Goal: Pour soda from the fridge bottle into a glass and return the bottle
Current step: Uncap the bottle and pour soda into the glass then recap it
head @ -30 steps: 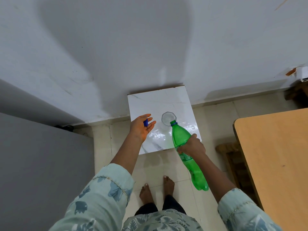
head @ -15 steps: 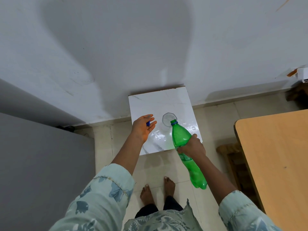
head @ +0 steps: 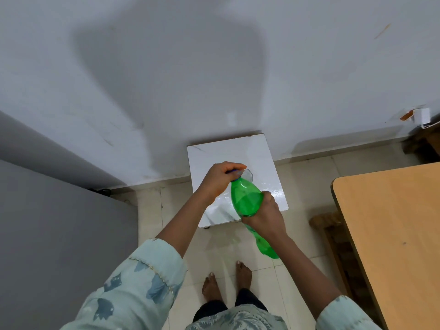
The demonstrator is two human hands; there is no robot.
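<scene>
Over comes the left hand (head: 220,177): a moment ago it hung open-palmed beside the bottle with the blue cap (head: 234,171) lying on its fingers, and now it has swung across and closed down over the mouth of the green bottle (head: 246,201), fingers curled around that cap, only a sliver of blue showing beneath them. By the look of it the pour is done and the cap is going back on. The right hand (head: 264,217) is wrapped tight around the bottle's waist, holding it tilted, neck up and away, base down toward the person's bare feet; that grip gives the left hand something firm to twist against. The bottle is held in the air, not resting on anything. Just behind the neck sits the glass (head: 248,175), upright on the small white bench (head: 238,151) against the wall, mostly hidden by the knuckles (how full it is, I cannot tell from here). Keeping the neck right over the bench makes sense: any drip lands on the glossy top, not the floor. Once capped, the bottle presumably goes back to the fridge, perhaps the grey mass (head: 59,234) on the left.
</scene>
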